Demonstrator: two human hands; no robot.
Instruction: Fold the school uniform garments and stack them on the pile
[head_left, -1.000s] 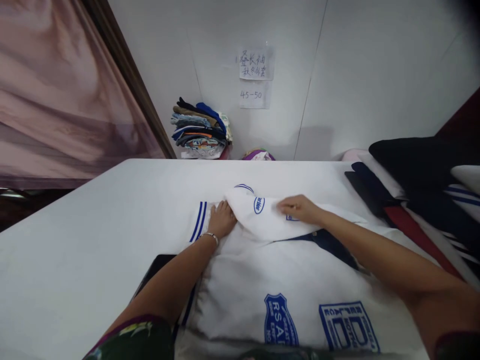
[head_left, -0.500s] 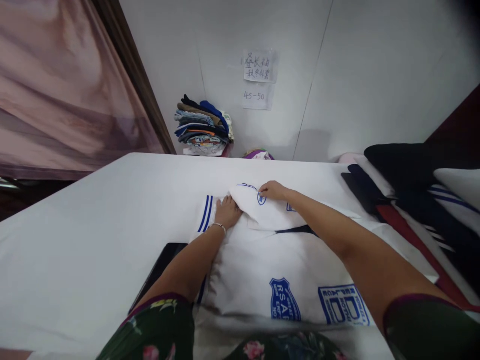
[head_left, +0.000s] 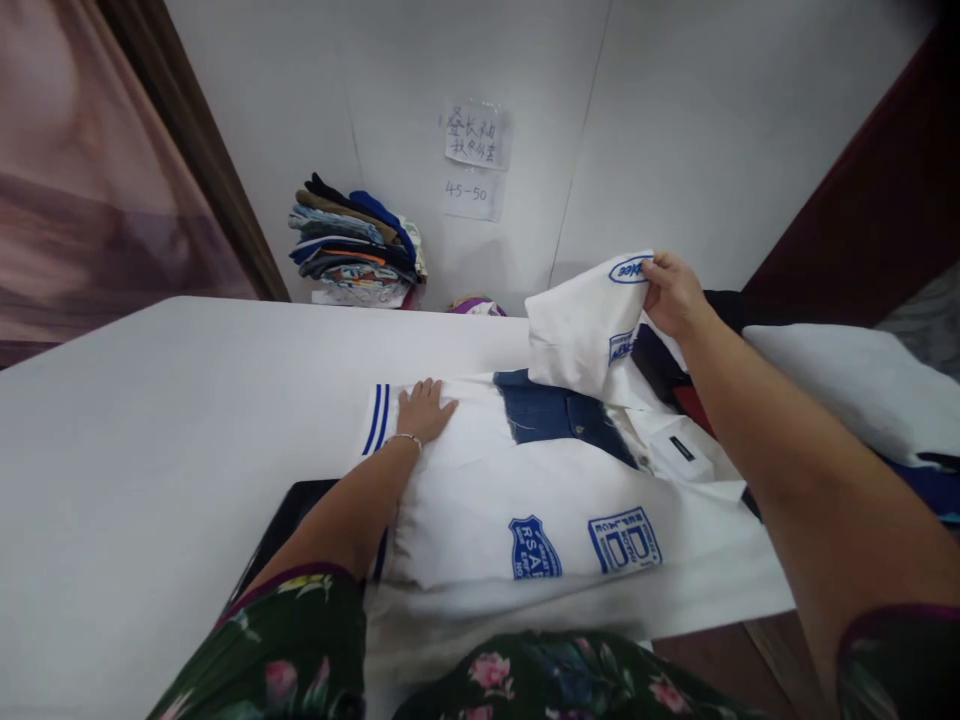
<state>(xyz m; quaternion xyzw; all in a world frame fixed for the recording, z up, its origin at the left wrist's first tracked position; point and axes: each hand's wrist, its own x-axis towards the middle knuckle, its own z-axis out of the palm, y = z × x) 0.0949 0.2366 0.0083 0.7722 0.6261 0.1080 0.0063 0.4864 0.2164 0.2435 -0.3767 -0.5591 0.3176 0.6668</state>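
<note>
A white shirt with blue printed badges lies spread on the white table, its striped hem or cuff to the left. My left hand rests flat on it beside the blue stripes, fingers spread. Pinched in my right hand is the raised front flap of the shirt, lifted above the table at the right. Under this flap a dark blue denim patch with a button shows. The collar with a black label lies to the right.
A dark flat object lies partly beneath my left forearm. Folded clothes are stacked by the wall behind the table. More garments are piled at the right. Handwritten paper signs hang on the wall.
My right hand has lifted the shirt's flap and carried it up and to the right, uncovering the denim patch and the collar label. My left hand stays on the shirt. The view has shifted right.
</note>
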